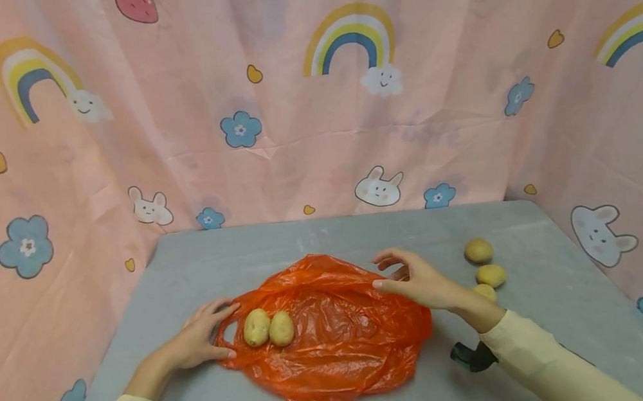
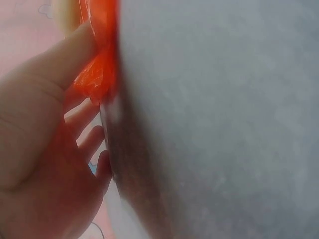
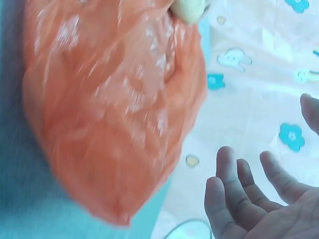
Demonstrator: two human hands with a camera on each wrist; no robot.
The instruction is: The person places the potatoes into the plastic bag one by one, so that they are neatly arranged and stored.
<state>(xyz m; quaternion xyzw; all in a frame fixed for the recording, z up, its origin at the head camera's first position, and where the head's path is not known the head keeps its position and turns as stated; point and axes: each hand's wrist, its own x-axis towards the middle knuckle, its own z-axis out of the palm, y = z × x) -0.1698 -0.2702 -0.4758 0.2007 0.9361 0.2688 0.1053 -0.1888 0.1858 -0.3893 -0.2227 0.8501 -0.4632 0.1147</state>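
An orange plastic bag lies spread on the table, its handle loop toward the left. Two potatoes rest side by side on its left part; whether they are inside the mouth I cannot tell. My left hand touches the bag's left end, thumb and fingers spread apart around the handle loop. In the left wrist view, the thumb lies against the orange plastic. Above the bag's right part hovers my right hand, fingers loosely bent and holding nothing. The right wrist view shows its fingers apart from the bag.
At the right of the grey table three potatoes form a rough line, the nearest partly hidden by the right wrist. A pink patterned cloth hangs behind and along both sides. Dark wrist straps sit under the forearms.
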